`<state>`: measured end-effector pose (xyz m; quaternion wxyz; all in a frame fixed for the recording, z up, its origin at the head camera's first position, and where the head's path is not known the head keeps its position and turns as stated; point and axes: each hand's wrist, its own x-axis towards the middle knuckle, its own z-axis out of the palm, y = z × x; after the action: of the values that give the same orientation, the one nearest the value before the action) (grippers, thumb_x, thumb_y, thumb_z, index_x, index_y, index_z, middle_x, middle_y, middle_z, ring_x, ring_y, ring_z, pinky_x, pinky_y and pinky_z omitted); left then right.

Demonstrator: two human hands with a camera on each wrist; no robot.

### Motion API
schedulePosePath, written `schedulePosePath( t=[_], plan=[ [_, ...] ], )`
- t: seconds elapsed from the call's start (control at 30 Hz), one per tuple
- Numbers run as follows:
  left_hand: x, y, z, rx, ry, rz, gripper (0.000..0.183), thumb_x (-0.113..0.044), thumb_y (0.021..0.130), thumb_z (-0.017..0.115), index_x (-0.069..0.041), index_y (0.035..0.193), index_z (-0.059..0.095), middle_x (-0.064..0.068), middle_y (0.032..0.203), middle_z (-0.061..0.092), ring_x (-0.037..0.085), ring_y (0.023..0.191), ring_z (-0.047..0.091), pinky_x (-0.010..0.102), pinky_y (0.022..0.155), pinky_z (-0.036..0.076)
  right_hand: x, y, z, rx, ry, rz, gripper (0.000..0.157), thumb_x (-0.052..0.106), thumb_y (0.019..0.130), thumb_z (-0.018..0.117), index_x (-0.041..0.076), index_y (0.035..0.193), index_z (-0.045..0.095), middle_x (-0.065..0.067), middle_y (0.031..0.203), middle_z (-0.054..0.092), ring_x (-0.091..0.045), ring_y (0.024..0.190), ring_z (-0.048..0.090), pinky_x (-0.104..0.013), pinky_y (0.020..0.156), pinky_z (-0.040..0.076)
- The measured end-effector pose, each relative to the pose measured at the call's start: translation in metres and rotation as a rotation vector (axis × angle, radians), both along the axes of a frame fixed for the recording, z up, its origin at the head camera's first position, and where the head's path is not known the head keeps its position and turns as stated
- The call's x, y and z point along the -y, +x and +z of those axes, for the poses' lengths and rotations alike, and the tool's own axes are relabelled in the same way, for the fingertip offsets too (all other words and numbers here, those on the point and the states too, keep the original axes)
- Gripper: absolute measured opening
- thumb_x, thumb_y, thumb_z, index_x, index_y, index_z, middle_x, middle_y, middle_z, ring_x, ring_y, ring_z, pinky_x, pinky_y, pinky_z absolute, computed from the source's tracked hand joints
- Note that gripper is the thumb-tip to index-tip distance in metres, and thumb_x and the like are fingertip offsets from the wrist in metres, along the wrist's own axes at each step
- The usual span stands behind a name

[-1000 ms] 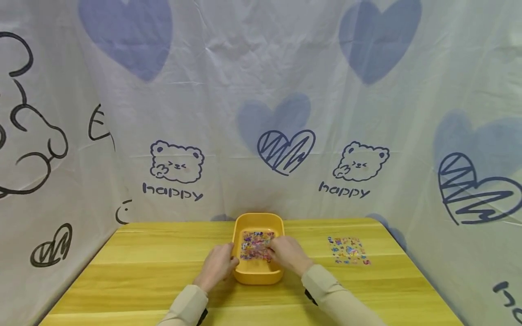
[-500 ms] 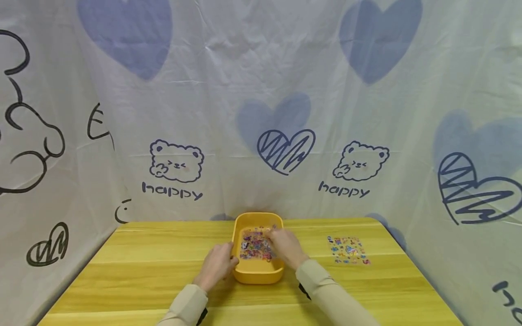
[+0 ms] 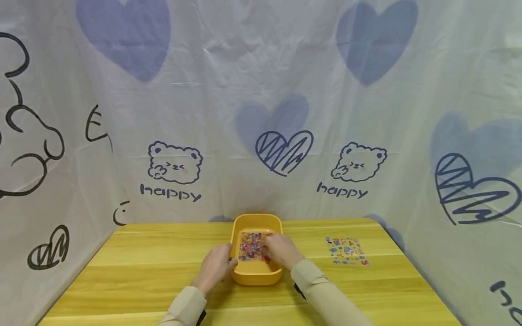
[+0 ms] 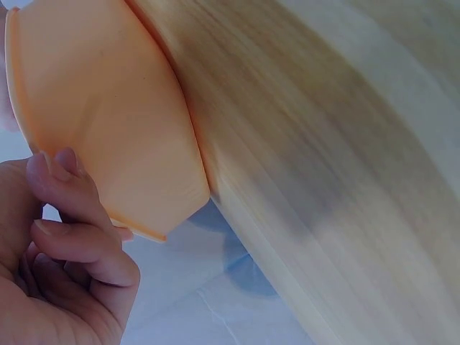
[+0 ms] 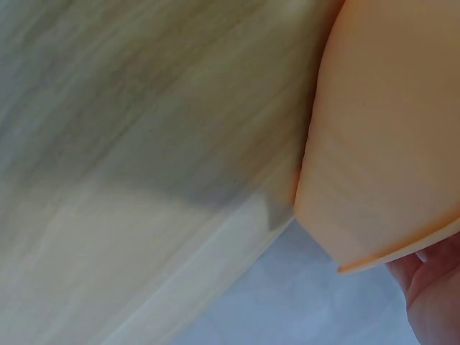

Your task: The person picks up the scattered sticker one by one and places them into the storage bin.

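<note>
A yellow plastic tray [image 3: 257,279] with rounded corners stands on the wooden table. Inside it lie clear sheets with small colourful stickers [image 3: 249,248], their outlines overlapping. My left hand [image 3: 215,267] grips the tray's left rim; the left wrist view shows its curled fingers [image 4: 79,248] right at the edge. My right hand [image 3: 281,250] reaches over the right rim, its fingertips pinching at the right side of the sticker sheets. In the right wrist view the tray wall [image 5: 388,129] hides most of that hand. Another clear sticker sheet [image 3: 347,251] lies flat on the table to the right.
The light wooden table [image 3: 155,271] runs back to a white curtain [image 3: 228,190] printed with hearts and bears. More curtain hangs along both sides. The tray stands near the table's back edge.
My right hand lifted slightly toward the tray's back right, shifting the sticker sheets, then came down and left again. The left hand has kept its place on the rim.
</note>
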<state>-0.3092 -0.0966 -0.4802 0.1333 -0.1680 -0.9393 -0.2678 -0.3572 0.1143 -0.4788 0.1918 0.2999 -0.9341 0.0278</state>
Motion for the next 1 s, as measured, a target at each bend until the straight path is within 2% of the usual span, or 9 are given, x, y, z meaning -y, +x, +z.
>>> schedulePosePath(
  t=[0.1, 0.23, 0.33, 0.53, 0.67, 0.87, 1.0],
  plan=[
    [-0.0004, 0.0002, 0.0001, -0.017, -0.011, 0.005, 0.012, -0.007, 0.074, 0.057, -0.005, 0.086, 0.058, -0.002, 0.052, 0.047, 0.010, 0.037, 0.043, 0.025, 0.038, 0.036, 0.0013, -0.0003, -0.0006, 0.018, 0.038, -0.003, 0.015, 0.009, 0.081, 0.062, 0.018, 0.072, 0.068, 0.009, 0.060, 0.053, -0.008, 0.056, 0.049, -0.026, 0.051, 0.042],
    [-0.0008, 0.0004, 0.0003, 0.017, 0.004, -0.005, 0.014, -0.007, 0.076, 0.056, -0.003, 0.090, 0.058, -0.002, 0.052, 0.047, 0.010, 0.035, 0.044, 0.025, 0.036, 0.037, 0.0019, -0.0012, -0.0016, 0.021, 0.061, -0.001, 0.019, 0.004, 0.080, 0.057, 0.017, 0.067, 0.064, 0.008, 0.056, 0.045, -0.009, 0.052, 0.041, -0.024, 0.049, 0.035],
    [-0.0015, -0.0003, 0.0008, 0.028, 0.007, -0.003, 0.016, -0.007, 0.077, 0.056, -0.003, 0.092, 0.059, -0.002, 0.052, 0.048, 0.010, 0.035, 0.044, 0.026, 0.036, 0.037, 0.0007, -0.0022, -0.0019, 0.004, 0.055, 0.001, 0.017, 0.009, 0.082, 0.059, 0.019, 0.070, 0.066, 0.009, 0.059, 0.048, -0.008, 0.054, 0.043, -0.024, 0.050, 0.038],
    [-0.0001, -0.0021, 0.0000, 0.002, 0.006, 0.007, 0.015, -0.008, 0.075, 0.058, -0.004, 0.090, 0.059, -0.002, 0.053, 0.048, 0.010, 0.036, 0.044, 0.026, 0.038, 0.037, 0.0015, -0.0042, -0.0002, -0.089, 0.078, 0.021, 0.012, 0.011, 0.078, 0.064, 0.020, 0.072, 0.070, 0.007, 0.068, 0.054, -0.010, 0.063, 0.051, -0.028, 0.057, 0.044],
    [0.0012, -0.0023, -0.0011, 0.022, 0.014, 0.005, 0.017, -0.008, 0.076, 0.058, -0.003, 0.092, 0.059, -0.002, 0.052, 0.048, 0.010, 0.034, 0.044, 0.026, 0.036, 0.038, 0.0018, -0.0033, 0.0017, -0.100, 0.071, 0.019, 0.010, 0.013, 0.077, 0.067, 0.021, 0.072, 0.071, 0.006, 0.075, 0.055, -0.011, 0.068, 0.053, -0.029, 0.060, 0.045],
    [0.0012, -0.0014, -0.0015, 0.014, 0.015, 0.006, 0.014, -0.009, 0.075, 0.058, -0.005, 0.089, 0.058, -0.002, 0.052, 0.048, 0.010, 0.035, 0.044, 0.026, 0.037, 0.038, 0.0010, -0.0025, 0.0043, -0.109, 0.033, 0.009, 0.017, 0.006, 0.076, 0.064, 0.020, 0.068, 0.069, 0.010, 0.067, 0.059, -0.008, 0.060, 0.053, -0.030, 0.057, 0.044],
    [0.0006, -0.0005, -0.0012, -0.007, 0.006, 0.012, 0.012, -0.008, 0.074, 0.058, -0.006, 0.086, 0.058, -0.002, 0.052, 0.047, 0.010, 0.036, 0.044, 0.026, 0.038, 0.037, 0.0003, -0.0024, 0.0049, -0.097, 0.017, 0.014, 0.018, 0.005, 0.074, 0.064, 0.021, 0.066, 0.067, 0.013, 0.064, 0.057, -0.005, 0.056, 0.048, -0.027, 0.053, 0.041]
  ],
)
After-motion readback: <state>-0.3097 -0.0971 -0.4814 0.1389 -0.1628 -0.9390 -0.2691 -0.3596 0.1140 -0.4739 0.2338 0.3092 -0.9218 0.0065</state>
